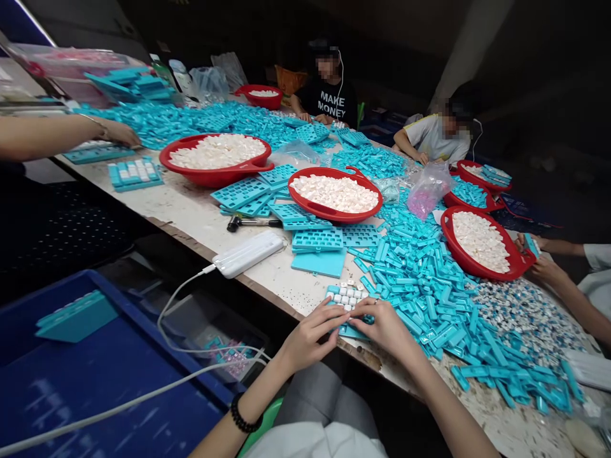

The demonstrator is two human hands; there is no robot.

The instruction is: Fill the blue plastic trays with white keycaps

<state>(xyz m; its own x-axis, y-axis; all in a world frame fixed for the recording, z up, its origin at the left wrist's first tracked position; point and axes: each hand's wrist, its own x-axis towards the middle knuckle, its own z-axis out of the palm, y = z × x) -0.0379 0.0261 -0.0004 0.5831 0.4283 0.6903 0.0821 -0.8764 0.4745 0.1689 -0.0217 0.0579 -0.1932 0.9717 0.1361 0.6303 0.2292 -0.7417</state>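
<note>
The turquoise plastic strip (344,331) is at the near edge of the surface (191,213), clasped between the left grip (310,337) and the right grip (386,329). Both grips are closed around it, with the fingers curled in from either side, though they hide part of the strip. Small white caps (347,296) sit in rows on its upper end. The strip looks light and stiff, so it should take little force, and it seems safest to hold by its bare turquoise edges. The caps look small and smooth, and any loose one could easily slip away. A large heap of similar turquoise strips (429,289) lies just to the right, and a red bowl (329,213) full of white pieces stands farther ahead. A white power bank (245,253) lies on the surface to the left, its cable trailing over the edge.
</note>
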